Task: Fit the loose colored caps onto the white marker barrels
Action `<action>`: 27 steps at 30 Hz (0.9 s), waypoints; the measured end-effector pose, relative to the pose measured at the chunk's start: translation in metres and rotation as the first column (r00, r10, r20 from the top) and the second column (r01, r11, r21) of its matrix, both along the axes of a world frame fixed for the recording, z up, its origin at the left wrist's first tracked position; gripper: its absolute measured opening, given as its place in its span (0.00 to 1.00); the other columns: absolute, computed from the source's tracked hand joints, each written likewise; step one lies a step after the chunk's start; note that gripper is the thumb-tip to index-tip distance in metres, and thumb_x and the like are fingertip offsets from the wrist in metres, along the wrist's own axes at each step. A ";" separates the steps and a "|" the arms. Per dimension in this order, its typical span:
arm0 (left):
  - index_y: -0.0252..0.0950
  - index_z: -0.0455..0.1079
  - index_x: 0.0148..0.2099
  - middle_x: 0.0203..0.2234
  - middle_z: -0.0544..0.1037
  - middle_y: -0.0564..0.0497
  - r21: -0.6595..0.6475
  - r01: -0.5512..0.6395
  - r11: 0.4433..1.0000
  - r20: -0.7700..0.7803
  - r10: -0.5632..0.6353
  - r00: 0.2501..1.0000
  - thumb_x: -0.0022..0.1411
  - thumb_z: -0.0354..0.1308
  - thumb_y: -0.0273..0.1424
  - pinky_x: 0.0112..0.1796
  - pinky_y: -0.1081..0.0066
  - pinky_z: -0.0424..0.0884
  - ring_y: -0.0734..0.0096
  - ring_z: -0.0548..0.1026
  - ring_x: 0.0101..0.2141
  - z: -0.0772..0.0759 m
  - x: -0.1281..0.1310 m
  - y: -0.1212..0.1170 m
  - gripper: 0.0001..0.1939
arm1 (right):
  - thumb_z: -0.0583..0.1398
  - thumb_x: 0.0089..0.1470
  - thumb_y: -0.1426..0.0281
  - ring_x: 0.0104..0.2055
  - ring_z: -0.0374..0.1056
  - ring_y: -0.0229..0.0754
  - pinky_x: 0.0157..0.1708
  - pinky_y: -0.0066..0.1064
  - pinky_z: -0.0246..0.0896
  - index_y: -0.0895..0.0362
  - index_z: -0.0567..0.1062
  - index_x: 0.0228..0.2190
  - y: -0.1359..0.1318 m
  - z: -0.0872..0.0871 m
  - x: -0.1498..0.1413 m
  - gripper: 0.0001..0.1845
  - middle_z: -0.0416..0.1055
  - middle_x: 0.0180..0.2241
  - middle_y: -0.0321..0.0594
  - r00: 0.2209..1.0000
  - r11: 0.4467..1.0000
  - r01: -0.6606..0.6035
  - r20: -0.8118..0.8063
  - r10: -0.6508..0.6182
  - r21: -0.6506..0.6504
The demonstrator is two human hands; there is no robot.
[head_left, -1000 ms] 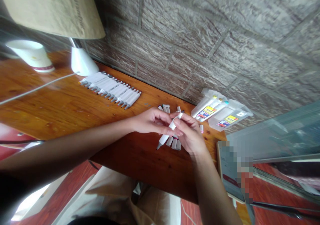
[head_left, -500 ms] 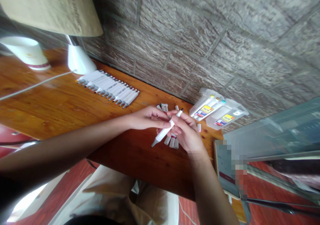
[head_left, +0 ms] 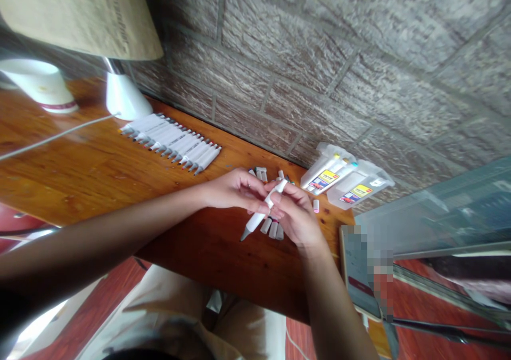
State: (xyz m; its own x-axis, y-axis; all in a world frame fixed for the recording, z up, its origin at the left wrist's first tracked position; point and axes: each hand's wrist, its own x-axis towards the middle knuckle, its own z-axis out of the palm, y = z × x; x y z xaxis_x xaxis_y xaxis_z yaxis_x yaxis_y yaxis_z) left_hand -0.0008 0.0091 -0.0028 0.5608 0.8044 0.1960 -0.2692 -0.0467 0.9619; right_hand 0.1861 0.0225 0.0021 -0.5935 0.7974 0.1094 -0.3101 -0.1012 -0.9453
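Observation:
A white marker [head_left: 257,219] slants between my two hands above the wooden table [head_left: 223,264], its grey tapered end with a dark tip pointing down and left. My right hand [head_left: 299,214] is closed round its upper part, thumb on top. From the other side, my left hand [head_left: 235,189] grips the barrel, its thumb lying across the middle. The upper end looks white, with no dark tip showing. Several white caps [head_left: 273,229] lie below the hands, and more white pieces [head_left: 261,173] lie just behind them, partly hidden. A pink-ended cap [head_left: 316,206] lies to the right.
Several uncapped markers [head_left: 171,142] lie side by side along the wall. Two clear plastic cases [head_left: 322,179] stand at the back right, one holding a few markers. A lamp [head_left: 128,100] with a cord and a paper cup [head_left: 51,91] stand left. A phone-like device [head_left: 357,269] lies at the right edge.
The marker's lower end has shifted left and slightly down in my hands. A dark tip showed at its upper end half a second ago; now that end looks white.

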 end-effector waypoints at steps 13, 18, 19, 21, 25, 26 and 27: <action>0.32 0.83 0.36 0.29 0.85 0.48 0.030 0.018 0.999 -0.017 -0.017 1.000 0.44 0.78 0.32 0.37 0.78 0.75 0.73 0.81 0.30 0.001 -0.001 -0.001 0.15 | 0.74 0.47 0.64 0.28 0.68 0.33 0.28 0.25 0.65 0.49 0.85 0.34 -0.003 -0.001 0.005 0.09 0.78 0.32 0.34 0.998 0.997 -0.042 0.043 0.039 0.058; 0.32 0.83 0.34 0.28 0.85 0.47 0.037 0.028 0.999 -0.048 -0.026 0.999 0.44 0.78 0.31 0.36 0.77 0.75 0.72 0.81 0.29 0.001 -0.002 -0.001 0.14 | 0.73 0.47 0.62 0.27 0.68 0.34 0.31 0.28 0.70 0.50 0.84 0.35 -0.002 -0.003 0.006 0.12 0.78 0.32 0.35 0.996 0.994 -0.065 0.070 0.059 0.088; 0.32 0.83 0.34 0.28 0.85 0.47 0.041 0.036 0.999 -0.053 -0.033 0.998 0.45 0.77 0.32 0.37 0.76 0.76 0.72 0.81 0.30 0.001 -0.002 0.000 0.13 | 0.73 0.47 0.62 0.27 0.69 0.34 0.32 0.29 0.71 0.50 0.84 0.36 -0.002 -0.004 0.006 0.12 0.77 0.31 0.34 0.996 0.993 -0.068 0.061 0.063 0.092; 0.32 0.83 0.34 0.28 0.85 0.47 0.046 0.042 0.998 -0.063 -0.039 0.997 0.46 0.77 0.33 0.37 0.75 0.76 0.71 0.81 0.30 0.000 -0.002 0.000 0.13 | 0.74 0.46 0.63 0.28 0.69 0.34 0.33 0.29 0.72 0.50 0.84 0.35 -0.002 -0.005 0.005 0.12 0.76 0.30 0.34 0.997 0.993 -0.068 0.045 0.064 0.093; 0.32 0.83 0.35 0.28 0.85 0.48 0.040 0.040 0.998 -0.061 -0.037 0.997 0.40 0.79 0.31 0.35 0.77 0.76 0.71 0.81 0.29 -0.001 -0.002 0.001 0.17 | 0.76 0.42 0.63 0.28 0.70 0.36 0.31 0.30 0.73 0.51 0.84 0.34 -0.003 -0.003 0.004 0.15 0.78 0.30 0.35 0.997 0.997 -0.041 0.069 0.037 0.070; 0.32 0.83 0.35 0.28 0.85 0.48 0.038 0.049 0.998 -0.056 -0.047 0.997 0.41 0.79 0.31 0.35 0.77 0.76 0.71 0.81 0.29 -0.001 -0.003 0.001 0.17 | 0.76 0.42 0.63 0.27 0.70 0.36 0.30 0.31 0.73 0.51 0.83 0.34 -0.003 -0.002 0.003 0.15 0.78 0.30 0.35 0.997 0.996 -0.042 0.072 0.036 0.074; 0.33 0.83 0.36 0.29 0.85 0.47 0.037 0.061 0.997 -0.056 -0.059 0.997 0.42 0.79 0.31 0.36 0.77 0.76 0.71 0.82 0.29 -0.002 -0.003 0.001 0.16 | 0.76 0.43 0.63 0.27 0.70 0.36 0.30 0.31 0.73 0.50 0.83 0.33 -0.003 -0.001 0.003 0.14 0.77 0.29 0.34 0.996 0.995 -0.047 0.073 0.041 0.084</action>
State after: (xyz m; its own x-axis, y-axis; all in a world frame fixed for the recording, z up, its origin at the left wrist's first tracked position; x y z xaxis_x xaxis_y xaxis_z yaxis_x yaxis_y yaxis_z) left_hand -0.0037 0.0102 -0.0044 0.6189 0.7612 0.1939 -0.2196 -0.0694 0.9731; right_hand 0.1894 0.0194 0.0008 -0.6367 0.7597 0.1322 -0.2385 -0.0310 -0.9706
